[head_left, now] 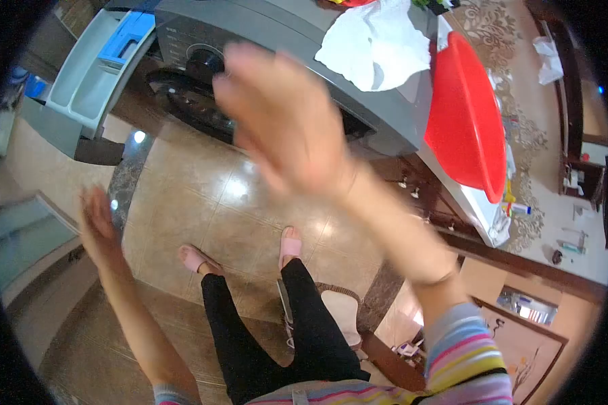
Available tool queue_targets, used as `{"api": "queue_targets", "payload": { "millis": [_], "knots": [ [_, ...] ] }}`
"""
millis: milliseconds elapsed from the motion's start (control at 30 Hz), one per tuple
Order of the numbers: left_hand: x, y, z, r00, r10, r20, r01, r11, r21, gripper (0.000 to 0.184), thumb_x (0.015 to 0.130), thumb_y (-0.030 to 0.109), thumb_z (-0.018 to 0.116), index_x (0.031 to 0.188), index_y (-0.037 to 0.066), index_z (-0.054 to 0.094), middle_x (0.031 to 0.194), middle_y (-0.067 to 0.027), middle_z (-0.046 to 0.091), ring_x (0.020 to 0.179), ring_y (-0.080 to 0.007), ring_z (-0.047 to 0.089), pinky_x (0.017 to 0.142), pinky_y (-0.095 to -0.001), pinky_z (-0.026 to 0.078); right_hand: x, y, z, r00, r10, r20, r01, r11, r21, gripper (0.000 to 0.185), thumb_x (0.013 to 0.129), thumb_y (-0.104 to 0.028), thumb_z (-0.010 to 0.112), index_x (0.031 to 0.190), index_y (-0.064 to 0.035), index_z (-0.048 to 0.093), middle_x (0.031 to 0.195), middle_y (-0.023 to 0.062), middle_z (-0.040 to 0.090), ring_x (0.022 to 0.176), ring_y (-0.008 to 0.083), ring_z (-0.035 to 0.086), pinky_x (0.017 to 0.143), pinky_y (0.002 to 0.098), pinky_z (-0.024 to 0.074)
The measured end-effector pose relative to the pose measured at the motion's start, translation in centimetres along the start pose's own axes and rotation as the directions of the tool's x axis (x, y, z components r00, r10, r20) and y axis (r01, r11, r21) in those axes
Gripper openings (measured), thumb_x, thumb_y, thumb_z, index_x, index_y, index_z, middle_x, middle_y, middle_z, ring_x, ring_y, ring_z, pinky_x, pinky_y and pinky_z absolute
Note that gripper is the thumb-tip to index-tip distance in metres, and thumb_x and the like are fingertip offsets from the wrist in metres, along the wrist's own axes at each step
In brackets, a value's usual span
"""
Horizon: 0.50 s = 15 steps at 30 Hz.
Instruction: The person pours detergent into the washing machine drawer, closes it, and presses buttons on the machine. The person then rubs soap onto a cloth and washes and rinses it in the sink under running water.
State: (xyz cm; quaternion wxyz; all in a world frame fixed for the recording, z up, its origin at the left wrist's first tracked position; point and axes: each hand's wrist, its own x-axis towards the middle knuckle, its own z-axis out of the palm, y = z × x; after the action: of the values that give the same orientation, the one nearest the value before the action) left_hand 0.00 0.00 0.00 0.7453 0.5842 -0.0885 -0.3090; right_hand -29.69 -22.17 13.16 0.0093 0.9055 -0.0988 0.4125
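My right hand is blurred by motion in front of the grey washing machine. Its fingers reach toward the dial, with the thumb apart and nothing visible in the grip; whether it touches the machine is unclear. At the left, my left hand hangs with fingers stretched out, below the pulled-out detergent drawer and apart from it. That pale drawer has a blue insert at one end. My right hand partly hides the dark round door.
A white cloth lies on top of the machine. Beside it, a red basin leans on the white counter. A chair stands behind my legs on the tiled floor. Glass panels are at the left.
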Motion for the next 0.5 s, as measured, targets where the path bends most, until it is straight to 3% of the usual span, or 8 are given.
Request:
{"api": "queue_targets", "payload": {
  "millis": [67,100,133,167,233,300,433,500],
  "knots": [
    [-2.6,-4.1,-8.2,0.998,0.008,-0.061,0.021,0.881,0.472,0.033,0.095,0.026,0.055,0.116,0.000,0.057,0.110,-0.0114,0.060,0.102,-0.0227,0.058,0.093,-0.0379,0.045,-5.5,-7.4,2.0,0.938,0.344,0.031,-0.332,0.871,0.362,0.035,0.078,-0.008,0.065,0.112,-0.0039,0.062,0.120,0.0140,0.060,0.112,0.0322,0.057,0.097,0.0462,0.0430],
    [-12.3,-12.1,-14.1,0.976,-0.203,-0.080,0.212,0.795,0.568,0.034,0.094,0.026,0.057,0.114,-0.001,0.057,0.110,-0.0122,0.061,0.104,-0.0227,0.057,0.089,-0.0363,0.046,-11.9,-11.1,-0.8,0.692,0.615,0.378,-0.722,0.589,0.363,0.029,0.081,-0.010,0.066,0.109,-0.0051,0.063,0.120,0.0142,0.060,0.108,0.0313,0.058,0.091,0.0406,0.0467],
    [-16.1,-14.7,-17.1,0.982,-0.188,0.000,0.051,0.265,0.963,0.025,0.091,0.018,0.059,0.104,-0.003,0.059,0.098,-0.0130,0.063,0.088,-0.0218,0.057,0.074,-0.0348,0.046,-16.5,-13.0,1.0,0.405,0.723,0.559,-0.908,0.248,0.337,0.024,0.084,-0.011,0.065,0.107,-0.0062,0.064,0.110,0.0146,0.064,0.097,0.0318,0.062,0.083,0.0350,0.0498],
    [-21.4,-16.2,-16.7,0.984,-0.146,0.104,-0.061,0.271,0.961,0.050,0.082,0.031,0.068,0.116,-0.003,0.055,0.109,-0.0221,0.061,0.105,-0.0355,0.058,0.091,-0.0424,0.045,-22.4,-14.1,4.2,0.298,0.741,0.602,-0.952,0.183,0.246,0.019,0.087,-0.010,0.063,0.105,-0.0042,0.064,0.097,0.0126,0.068,0.084,0.0225,0.067,0.072,0.0283,0.0517],
    [-27.5,-14.9,-9.3,0.795,-0.607,-0.025,-0.004,-0.046,0.999,0.063,0.074,0.037,0.071,0.122,0.001,0.054,0.121,-0.0248,0.054,0.118,-0.0420,0.048,0.098,-0.0483,0.039,-39.5,-14.1,8.9,-0.120,0.817,0.564,-0.888,-0.342,0.306,0.017,0.087,-0.006,0.059,0.103,-0.0035,0.065,0.088,0.0092,0.069,0.076,0.0214,0.067,0.071,0.0316,0.0536],
    [-33.4,-18.9,-13.0,0.776,-0.631,0.016,-0.010,0.012,1.000,0.065,0.073,0.037,0.071,0.123,0.000,0.053,0.130,-0.0239,0.049,0.125,-0.0408,0.042,0.102,-0.0495,0.036,-49.4,-10.4,10.4,-0.736,0.459,0.497,-0.369,-0.888,0.273,0.021,0.084,-0.006,0.061,0.105,-0.0057,0.064,0.089,0.0106,0.068,0.077,0.0229,0.066,0.071,0.0356,0.0542],
    [-34.3,-22.0,-14.0,0.791,-0.582,0.190,-0.231,0.003,0.973,0.065,0.073,0.037,0.070,0.123,-0.001,0.052,0.133,-0.0227,0.048,0.129,-0.0397,0.039,0.104,-0.0489,0.034,-70.4,-3.1,12.1,-0.635,0.634,0.441,-0.527,-0.774,0.352,0.034,0.086,-0.018,0.060,0.120,-0.0157,0.057,0.127,0.0066,0.054,0.119,0.0225,0.048,0.095,0.0458,0.0425],
    [-35.0,-21.3,-13.9,0.815,-0.574,0.075,-0.156,-0.092,0.983,0.061,0.073,0.034,0.071,0.121,0.001,0.054,0.131,-0.0218,0.050,0.127,-0.0383,0.043,0.103,-0.0474,0.036,-68.7,0.1,14.4,-0.788,0.547,0.281,-0.378,-0.791,0.482,0.034,0.085,-0.022,0.062,0.118,-0.0163,0.058,0.127,0.0043,0.054,0.119,0.0212,0.047,0.100,0.0455,0.0356]
  ]
}}
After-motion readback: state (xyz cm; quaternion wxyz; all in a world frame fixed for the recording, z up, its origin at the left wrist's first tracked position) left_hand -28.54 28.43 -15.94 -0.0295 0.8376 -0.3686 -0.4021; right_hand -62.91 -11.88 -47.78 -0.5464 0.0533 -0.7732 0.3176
